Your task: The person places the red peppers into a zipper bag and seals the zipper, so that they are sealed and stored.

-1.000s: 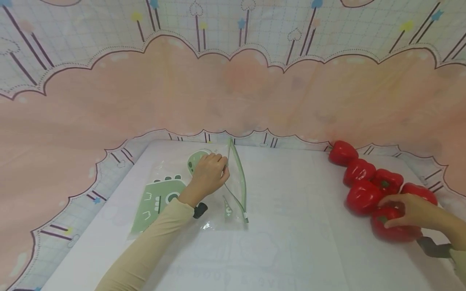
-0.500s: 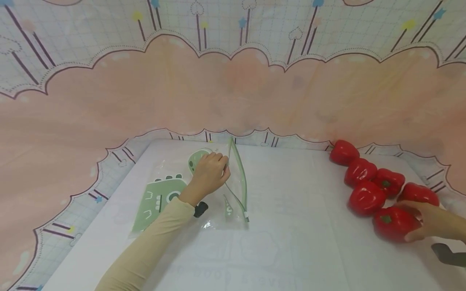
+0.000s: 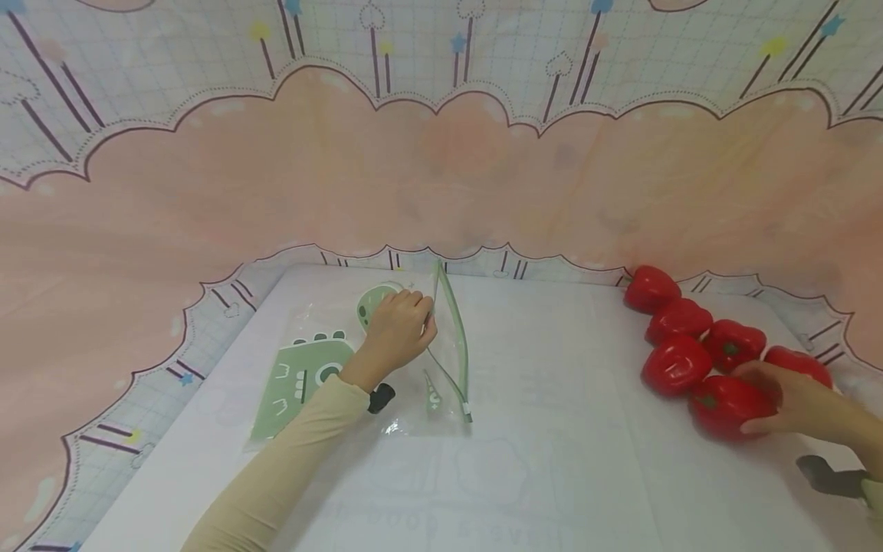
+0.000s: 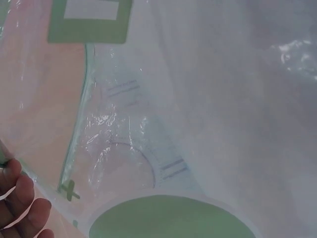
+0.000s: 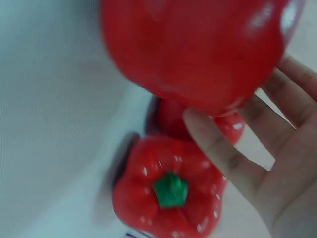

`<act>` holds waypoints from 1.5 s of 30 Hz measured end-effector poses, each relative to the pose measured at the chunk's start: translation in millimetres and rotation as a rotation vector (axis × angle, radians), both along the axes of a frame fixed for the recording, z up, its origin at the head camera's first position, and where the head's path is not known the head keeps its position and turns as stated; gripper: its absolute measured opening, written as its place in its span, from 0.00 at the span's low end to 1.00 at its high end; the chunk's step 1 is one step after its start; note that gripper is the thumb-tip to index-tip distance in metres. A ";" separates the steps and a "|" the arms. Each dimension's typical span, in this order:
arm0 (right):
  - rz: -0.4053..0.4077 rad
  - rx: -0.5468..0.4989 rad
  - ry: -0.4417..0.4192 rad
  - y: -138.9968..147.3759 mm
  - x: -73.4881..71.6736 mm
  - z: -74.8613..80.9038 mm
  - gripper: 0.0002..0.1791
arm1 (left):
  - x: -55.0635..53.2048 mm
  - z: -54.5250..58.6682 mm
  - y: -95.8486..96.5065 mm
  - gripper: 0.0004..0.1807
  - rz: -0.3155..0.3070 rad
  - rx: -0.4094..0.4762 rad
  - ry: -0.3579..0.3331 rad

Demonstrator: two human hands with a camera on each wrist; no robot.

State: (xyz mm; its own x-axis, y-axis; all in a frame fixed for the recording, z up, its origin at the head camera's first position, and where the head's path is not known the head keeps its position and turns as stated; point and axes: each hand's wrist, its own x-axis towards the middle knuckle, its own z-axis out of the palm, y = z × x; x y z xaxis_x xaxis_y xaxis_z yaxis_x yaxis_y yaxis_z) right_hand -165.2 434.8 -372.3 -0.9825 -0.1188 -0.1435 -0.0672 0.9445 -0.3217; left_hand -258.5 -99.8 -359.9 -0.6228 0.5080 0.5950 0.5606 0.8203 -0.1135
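Note:
My left hand (image 3: 398, 326) pinches the upper edge of a clear zip bag (image 3: 407, 406) with a green print and a green zip strip (image 3: 455, 337). The bag's mouth gapes to the right. In the left wrist view, curled fingertips (image 4: 25, 203) of that hand hold the bag's edge at the lower left. At the table's right, my right hand (image 3: 800, 402) grips the nearest red bell pepper (image 3: 727, 408), thumb in front and fingers behind. The right wrist view has this pepper (image 5: 198, 49) large at the top, resting against the fingers.
Several more red bell peppers (image 3: 676, 364) lie close together beyond the right hand. One at the back (image 3: 651, 290) sits near the table's far edge. A patterned cloth (image 3: 524, 184) hangs behind the white table (image 3: 552, 460).
My right hand has drawn back, then moved left onto the nearest pepper. That pepper and neighbouring ones have shifted left. The left hand and bag have stayed in place.

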 end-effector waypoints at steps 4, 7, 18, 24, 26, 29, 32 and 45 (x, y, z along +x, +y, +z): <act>-0.007 -0.028 0.013 -6.8 -2.2 -1.7 0.49 | 0.7 0.8 0.8 0.05 0.005 0.004 0.003; -0.008 -0.018 0.006 -7.1 -3.0 -2.3 0.51 | 1.3 1.7 1.4 0.05 0.004 0.009 0.006; 0.014 -0.014 -0.069 7.1 -3.5 -9.6 0.54 | 0.2 0.6 0.0 0.05 0.003 0.013 0.008; 0.049 -0.042 -0.040 6.5 0.2 -9.2 0.50 | 0.2 0.7 0.3 0.05 0.008 0.009 0.001; 0.050 -0.060 -0.033 6.2 0.7 -9.4 0.50 | 0.3 0.9 0.4 0.05 0.007 0.009 0.003; 0.029 -0.080 -0.028 5.7 1.1 -10.2 0.51 | 0.5 1.6 0.5 0.05 0.004 0.011 0.009; 0.001 -0.092 -0.031 6.3 1.0 -10.8 0.52 | 0.6 2.3 0.7 0.05 0.000 0.014 0.009; 0.029 -0.178 -0.026 -1.2 2.2 -20.9 0.48 | 0.0 2.3 1.8 0.06 0.003 0.014 -0.003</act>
